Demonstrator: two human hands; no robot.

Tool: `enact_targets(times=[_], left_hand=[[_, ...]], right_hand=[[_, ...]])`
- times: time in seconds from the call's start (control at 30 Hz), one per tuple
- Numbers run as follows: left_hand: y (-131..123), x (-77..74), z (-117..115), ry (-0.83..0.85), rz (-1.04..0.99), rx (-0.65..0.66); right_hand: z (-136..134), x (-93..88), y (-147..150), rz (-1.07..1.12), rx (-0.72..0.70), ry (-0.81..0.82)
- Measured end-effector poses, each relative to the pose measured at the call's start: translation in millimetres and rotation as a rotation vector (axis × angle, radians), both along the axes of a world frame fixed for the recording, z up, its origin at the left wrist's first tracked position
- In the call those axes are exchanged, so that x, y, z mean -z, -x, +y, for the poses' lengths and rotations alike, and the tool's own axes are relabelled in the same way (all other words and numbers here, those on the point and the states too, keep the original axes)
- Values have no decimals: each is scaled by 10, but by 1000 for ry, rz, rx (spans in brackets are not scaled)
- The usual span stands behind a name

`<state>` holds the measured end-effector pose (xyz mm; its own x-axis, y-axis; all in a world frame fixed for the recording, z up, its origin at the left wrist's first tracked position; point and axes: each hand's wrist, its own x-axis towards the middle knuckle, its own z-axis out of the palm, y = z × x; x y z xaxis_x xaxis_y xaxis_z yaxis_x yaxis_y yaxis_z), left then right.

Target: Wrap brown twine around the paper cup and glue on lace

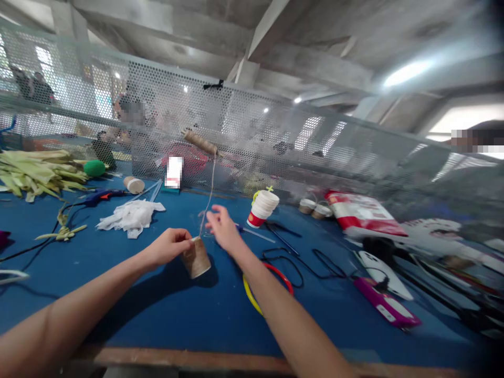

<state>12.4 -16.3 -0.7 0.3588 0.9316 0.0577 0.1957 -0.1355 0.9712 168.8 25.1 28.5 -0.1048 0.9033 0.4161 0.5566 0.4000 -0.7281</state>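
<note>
A paper cup (196,258) wrapped in brown twine is tilted just above the blue tabletop, held at its rim by my left hand (172,245). My right hand (223,227) is beside the cup, its fingers apart and slightly bent. Close to those fingertips runs a strand of twine (213,181), stretching from the cup up to a twine spool (200,142) mounted on the mesh screen. Whether the right fingers touch the strand, I cannot tell.
Stacked white and red cups (263,208) stand beyond my right hand. Yellow and red rings (280,275) lie under my right forearm. A purple power strip (386,303) is at right; white cloth (132,216), a blue glue gun (103,196) and corn husks (39,170) are at left.
</note>
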Motion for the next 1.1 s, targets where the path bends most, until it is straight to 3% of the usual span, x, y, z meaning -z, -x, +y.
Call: enact_targets(times=[0.07,0.13,0.2,0.27,0.33,0.4,0.53,0.77,1.1], left_hand=[[-1,-1,2,3,-5,7],[-1,-16,-7,3,-11,16],[-2,-39,-22,3,-23,21],[-2,-57,-35,8,-29,22],[-3,-64,-41,10,-23,19],[-2,-60,-39,-1,-8,22],[1,-49,-37,-20,-2,46],[-20,-63,-71,-6,-28,66],[-6,-32,-37,25,-51,69]], right_hand=[[157,-343,-53,24,50,-79],[197,-629,-77,66,70,-332],[125,-752,-77,69,-24,-333],[6,-680,-76,15,-169,-68],[-87,-467,-91,-73,-209,199],[-125,-209,-124,-106,-161,288],[-126,135,-169,106,-174,424],[-228,156,-95,284,-289,438],[-256,152,-78,485,-239,392]])
